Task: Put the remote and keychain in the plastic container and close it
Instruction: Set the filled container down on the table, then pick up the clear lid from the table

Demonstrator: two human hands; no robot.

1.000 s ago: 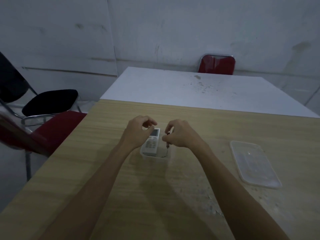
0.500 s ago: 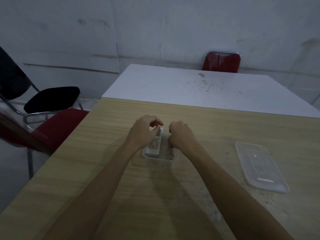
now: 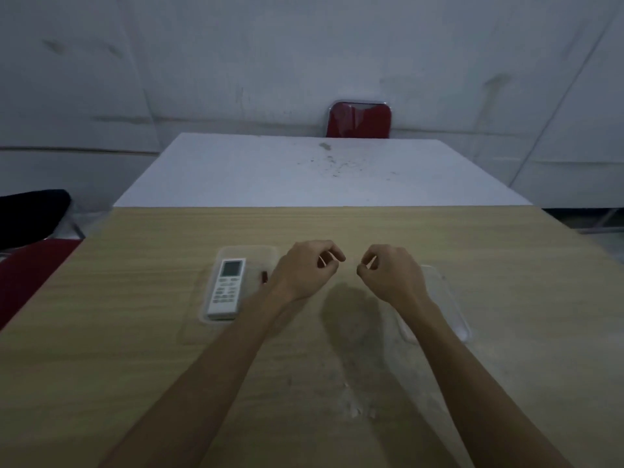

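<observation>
A white remote [image 3: 227,288] lies inside the clear plastic container [image 3: 250,253] on the wooden table, left of centre. A small dark piece of the keychain [image 3: 264,277] shows in the container beside the remote, mostly hidden by my left wrist. My left hand [image 3: 305,270] hovers just right of the container with fingers loosely curled and nothing in it. My right hand [image 3: 391,273] hangs beside it, also loosely curled and holding nothing. The clear lid [image 3: 452,307] lies flat on the table to the right, partly behind my right wrist.
The wooden table [image 3: 135,349] butts against a white table [image 3: 317,173] farther back. A red chair [image 3: 358,119] stands behind the white table. A black chair [image 3: 30,214] and a red seat [image 3: 23,275] are off the left edge.
Both hands have left the container and moved right, away from the remote and keychain. The view has shifted, so the container now sits left of my hands.
</observation>
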